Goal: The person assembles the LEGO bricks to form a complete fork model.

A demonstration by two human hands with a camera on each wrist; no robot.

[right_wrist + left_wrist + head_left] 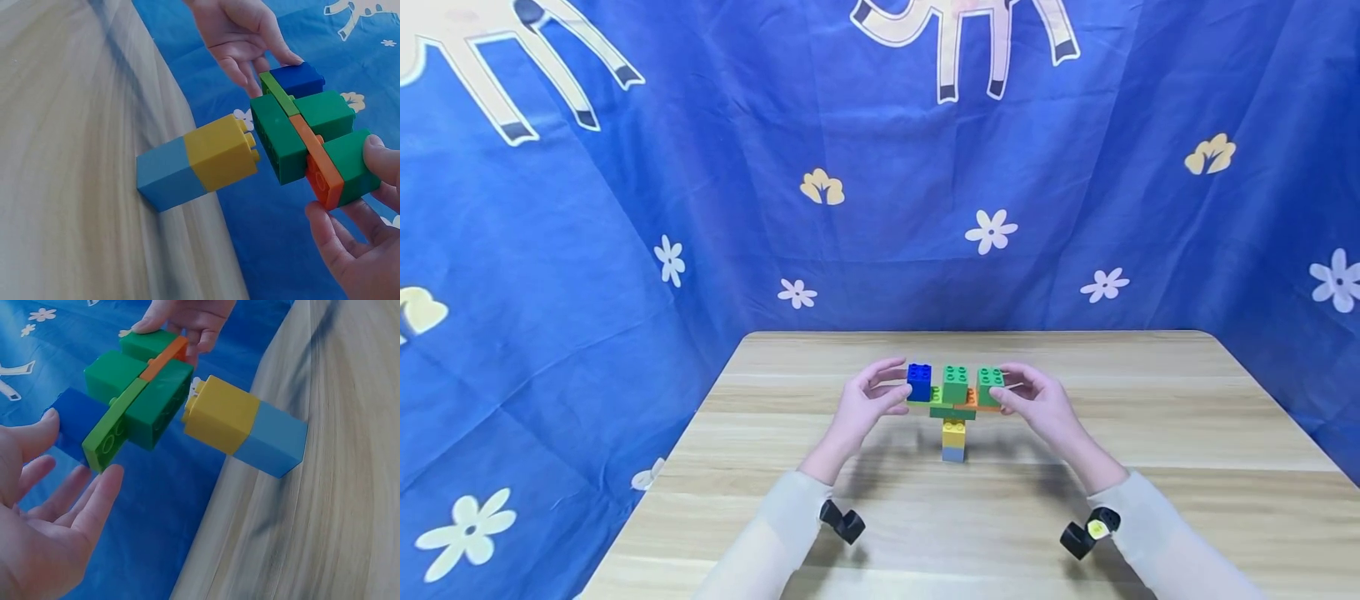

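Observation:
My left hand (867, 403) and right hand (1039, 403) hold one joined toy-brick assembly between them. Its left end has a blue brick (81, 422) on a lime plate (115, 422); my left thumb touches the blue brick, with fingertips by the plate's underside. At the right end, my right thumb and fingers pinch a green brick (351, 164) on an orange plate (319, 164). Another green brick (955, 383) stands mid-top, and a dark green brick (278, 140) sits underneath. Below, apart from the assembly, a yellow brick (222, 412) tops a light blue brick (272, 440).
The light blue brick stands on a wood-grain table (760, 533). Behind and to the left hangs a blue cloth (887, 233) with printed flowers and animals. Small black devices (844, 523) are strapped on both wrists, over pale sleeves (775, 533).

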